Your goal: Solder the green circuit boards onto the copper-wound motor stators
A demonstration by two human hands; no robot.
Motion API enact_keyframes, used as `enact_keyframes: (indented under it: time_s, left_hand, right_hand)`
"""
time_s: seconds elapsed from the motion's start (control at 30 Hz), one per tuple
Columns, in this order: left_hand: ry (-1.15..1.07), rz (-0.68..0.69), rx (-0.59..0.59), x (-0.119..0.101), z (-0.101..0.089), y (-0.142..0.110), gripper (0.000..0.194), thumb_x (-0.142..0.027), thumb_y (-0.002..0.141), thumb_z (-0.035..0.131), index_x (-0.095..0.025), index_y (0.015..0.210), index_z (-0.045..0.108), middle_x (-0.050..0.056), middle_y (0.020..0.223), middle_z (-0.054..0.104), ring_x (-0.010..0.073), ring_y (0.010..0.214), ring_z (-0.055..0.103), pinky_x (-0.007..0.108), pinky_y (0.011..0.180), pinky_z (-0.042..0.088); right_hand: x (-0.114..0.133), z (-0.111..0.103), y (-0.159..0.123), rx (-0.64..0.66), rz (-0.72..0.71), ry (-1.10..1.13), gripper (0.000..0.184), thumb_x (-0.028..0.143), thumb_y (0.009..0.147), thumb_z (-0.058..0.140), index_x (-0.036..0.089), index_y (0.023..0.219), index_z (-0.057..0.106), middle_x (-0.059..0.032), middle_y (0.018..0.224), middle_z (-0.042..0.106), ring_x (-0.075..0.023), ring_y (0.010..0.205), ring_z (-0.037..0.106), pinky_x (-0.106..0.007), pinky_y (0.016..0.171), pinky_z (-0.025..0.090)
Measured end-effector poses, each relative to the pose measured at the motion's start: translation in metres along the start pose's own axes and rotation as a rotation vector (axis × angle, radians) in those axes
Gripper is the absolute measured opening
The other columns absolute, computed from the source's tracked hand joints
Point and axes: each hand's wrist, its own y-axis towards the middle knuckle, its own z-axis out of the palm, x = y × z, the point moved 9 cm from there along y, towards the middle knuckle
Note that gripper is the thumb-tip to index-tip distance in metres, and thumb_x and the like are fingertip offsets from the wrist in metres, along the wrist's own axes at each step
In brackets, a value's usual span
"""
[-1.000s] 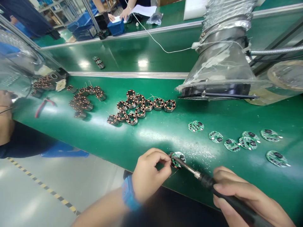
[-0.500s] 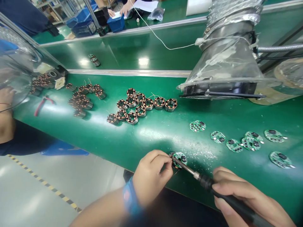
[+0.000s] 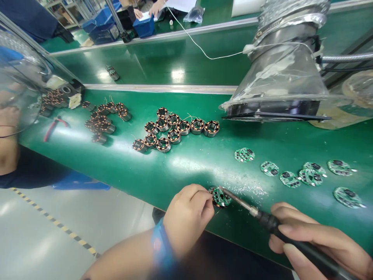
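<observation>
My left hand (image 3: 190, 212) pinches the left edge of a round green circuit board (image 3: 220, 197). Under the board a copper-wound motor stator (image 3: 211, 191) partly shows, mostly hidden by board and fingers. My right hand (image 3: 317, 237) is wrapped round the black handle of a soldering iron (image 3: 264, 217). Its metal tip points left and is at the board's upper right edge; whether it touches cannot be made out. Small bits of solder or wire clippings (image 3: 250, 189) lie scattered on the green bench just beyond the board.
Several round circuit boards (image 3: 288, 179) lie to the right. Several copper-wound stators (image 3: 174, 135) stand mid-bench, with more farther left near red-handled pliers (image 3: 54, 127). A fume extractor hood (image 3: 279, 81) hangs at the back right. A co-worker's arm (image 3: 7, 147) is at the left.
The soldering iron's tip has moved from the board's left part to its upper right edge, and my right hand shifted right. The board appears turned between my left fingers.
</observation>
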Motion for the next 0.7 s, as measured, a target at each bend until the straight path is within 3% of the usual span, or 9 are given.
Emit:
enact_keyframes:
  time_s: [0.07, 0.13, 0.23, 0.37, 0.5, 0.6, 0.7]
  left_hand:
    - [0.019, 0.006, 0.015, -0.001, 0.001, 0.001, 0.014, -0.005, 0.079, 0.053, -0.011, 0.079, 0.065, 0.008, 0.078, 0.067, 0.0188, 0.073, 0.064, 0.032, 0.067, 0.056]
    - [0.035, 0.019, 0.040, -0.002, 0.001, 0.002, 0.014, -0.007, 0.080, 0.052, -0.012, 0.080, 0.065, 0.008, 0.079, 0.067, 0.0188, 0.073, 0.063, 0.033, 0.068, 0.056]
    - [0.030, 0.047, 0.097, -0.001, 0.003, 0.005, 0.015, -0.009, 0.083, 0.051, -0.013, 0.085, 0.065, 0.008, 0.082, 0.066, 0.0180, 0.076, 0.063, 0.032, 0.071, 0.056]
    - [-0.049, 0.034, 0.098, 0.009, -0.004, 0.002, 0.018, -0.012, 0.085, 0.053, -0.015, 0.099, 0.064, 0.008, 0.090, 0.067, 0.0168, 0.082, 0.064, 0.030, 0.076, 0.055]
    - [-0.186, -0.131, 0.096, 0.027, -0.005, -0.008, 0.017, -0.010, 0.077, 0.065, -0.017, 0.093, 0.069, 0.005, 0.080, 0.069, 0.0157, 0.072, 0.066, 0.026, 0.068, 0.056]
    - [-0.378, -0.300, 0.108, 0.036, 0.005, -0.015, 0.010, -0.011, 0.073, 0.069, -0.019, 0.078, 0.073, 0.003, 0.074, 0.071, 0.0143, 0.066, 0.066, 0.023, 0.061, 0.054]
    - [-0.516, -0.407, 0.038, 0.035, 0.011, -0.015, 0.006, -0.012, 0.073, 0.069, -0.017, 0.075, 0.073, 0.004, 0.072, 0.069, 0.0137, 0.064, 0.065, 0.022, 0.058, 0.054]
  right_hand:
    - [0.008, 0.011, 0.013, 0.076, -0.100, -0.012, 0.029, 0.009, 0.080, 0.048, 0.023, 0.105, 0.049, 0.0006, 0.068, 0.063, -0.0165, 0.075, 0.061, -0.033, 0.072, 0.051]
    - [0.010, 0.024, 0.025, 0.127, -0.181, -0.114, 0.031, 0.009, 0.082, 0.049, 0.022, 0.110, 0.050, -0.0029, 0.085, 0.067, -0.0165, 0.090, 0.061, -0.031, 0.077, 0.050]
    - [0.006, 0.047, 0.031, 0.211, -0.241, -0.230, 0.027, 0.009, 0.083, 0.052, 0.023, 0.105, 0.051, -0.0067, 0.112, 0.061, -0.0181, 0.108, 0.055, -0.033, 0.085, 0.048]
    - [0.001, 0.057, 0.030, 0.191, -0.198, -0.233, 0.026, 0.008, 0.080, 0.057, 0.022, 0.100, 0.048, -0.0078, 0.109, 0.061, -0.0183, 0.102, 0.058, -0.034, 0.083, 0.049]
    - [0.002, 0.051, 0.026, 0.084, -0.153, -0.276, 0.027, 0.009, 0.078, 0.060, 0.022, 0.099, 0.047, -0.0057, 0.102, 0.062, -0.0174, 0.094, 0.061, -0.033, 0.079, 0.050]
    - [0.001, 0.052, 0.023, 0.070, -0.142, -0.303, 0.029, 0.010, 0.078, 0.060, 0.022, 0.100, 0.047, -0.0059, 0.104, 0.061, -0.0183, 0.095, 0.061, -0.034, 0.079, 0.050]
    - [-0.002, 0.054, 0.021, 0.066, -0.144, -0.300, 0.031, 0.011, 0.078, 0.060, 0.023, 0.103, 0.045, -0.0067, 0.107, 0.059, -0.0188, 0.097, 0.059, -0.035, 0.079, 0.049]
